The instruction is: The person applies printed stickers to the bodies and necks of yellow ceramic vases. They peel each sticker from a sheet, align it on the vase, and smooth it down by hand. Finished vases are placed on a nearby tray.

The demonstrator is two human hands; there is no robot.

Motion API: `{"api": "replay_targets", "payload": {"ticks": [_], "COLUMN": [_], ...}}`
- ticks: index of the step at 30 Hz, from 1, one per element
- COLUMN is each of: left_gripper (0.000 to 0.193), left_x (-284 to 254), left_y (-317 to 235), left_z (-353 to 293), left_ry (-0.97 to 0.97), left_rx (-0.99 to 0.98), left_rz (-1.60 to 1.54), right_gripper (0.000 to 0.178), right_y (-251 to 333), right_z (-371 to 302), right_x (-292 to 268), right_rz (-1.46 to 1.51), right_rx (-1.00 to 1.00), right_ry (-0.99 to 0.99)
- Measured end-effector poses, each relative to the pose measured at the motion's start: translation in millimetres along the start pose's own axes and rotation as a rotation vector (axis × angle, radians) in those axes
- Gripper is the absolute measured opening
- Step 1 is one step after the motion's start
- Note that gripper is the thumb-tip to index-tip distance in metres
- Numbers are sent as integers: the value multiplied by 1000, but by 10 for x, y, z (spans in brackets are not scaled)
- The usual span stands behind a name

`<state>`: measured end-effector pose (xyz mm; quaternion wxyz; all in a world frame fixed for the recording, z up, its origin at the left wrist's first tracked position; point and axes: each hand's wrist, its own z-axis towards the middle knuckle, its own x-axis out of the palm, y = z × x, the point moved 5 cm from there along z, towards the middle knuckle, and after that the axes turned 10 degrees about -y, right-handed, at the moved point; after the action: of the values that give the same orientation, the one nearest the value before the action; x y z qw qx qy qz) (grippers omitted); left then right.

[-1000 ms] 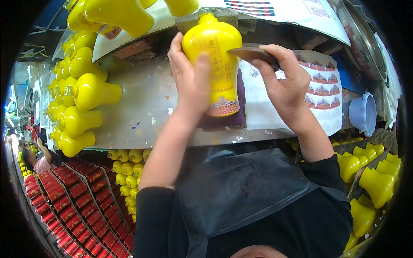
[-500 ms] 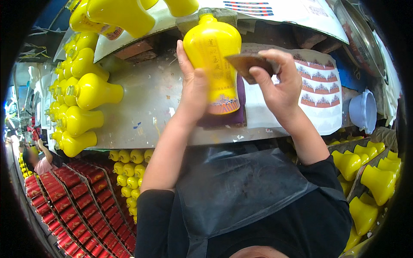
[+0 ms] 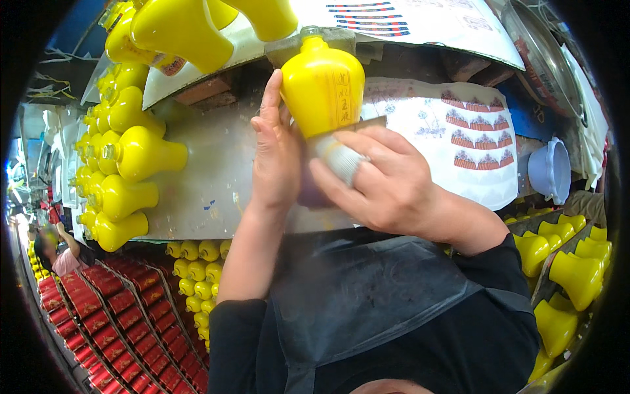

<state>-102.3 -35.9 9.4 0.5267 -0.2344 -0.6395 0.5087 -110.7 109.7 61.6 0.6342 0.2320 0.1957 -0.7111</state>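
Observation:
A glossy yellow bottle (image 3: 318, 82) with a glass neck lies on the table, its neck pointing away from me against a grey block (image 3: 279, 49). Dark lettering runs down its front. My left hand (image 3: 272, 154) is open, its stretched fingers along the bottle's left side. My right hand (image 3: 394, 177) is closed around a flat brown scraper (image 3: 374, 123) and lies over the bottle's lower part. Between its fingers a whitish ribbed piece (image 3: 342, 161) shows; I cannot tell what it is. The bottle's base and most of the scraper are hidden by this hand.
More yellow bottles (image 3: 141, 154) line the table's left side, and others lie on a raised white board (image 3: 308, 16). A printed decal sheet (image 3: 482, 180) is right of the bottle, beside a pale blue basin (image 3: 550, 171). Red boxes (image 3: 125, 322) fill the lower left, where another person (image 3: 59, 253) shows.
My right hand has come down and left with the scraper, onto the bottle's lower part. The bottle has turned slightly, its lettering now farther right. My left hand's fingers have straightened.

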Motion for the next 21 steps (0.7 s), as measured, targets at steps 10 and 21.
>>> {"api": "replay_targets", "payload": {"ticks": [10, 21], "left_gripper": [87, 108], "left_x": [20, -62], "left_y": [51, 223], "left_z": [24, 22], "left_ry": [-95, -123], "left_rx": [-112, -64], "left_rz": [151, 240], "right_gripper": [33, 19], "right_y": [-717, -1315], "right_z": [391, 893], "right_x": [-32, 244], "right_rz": [38, 187], "right_rx": [200, 331], "right_ry": [-190, 97]}}
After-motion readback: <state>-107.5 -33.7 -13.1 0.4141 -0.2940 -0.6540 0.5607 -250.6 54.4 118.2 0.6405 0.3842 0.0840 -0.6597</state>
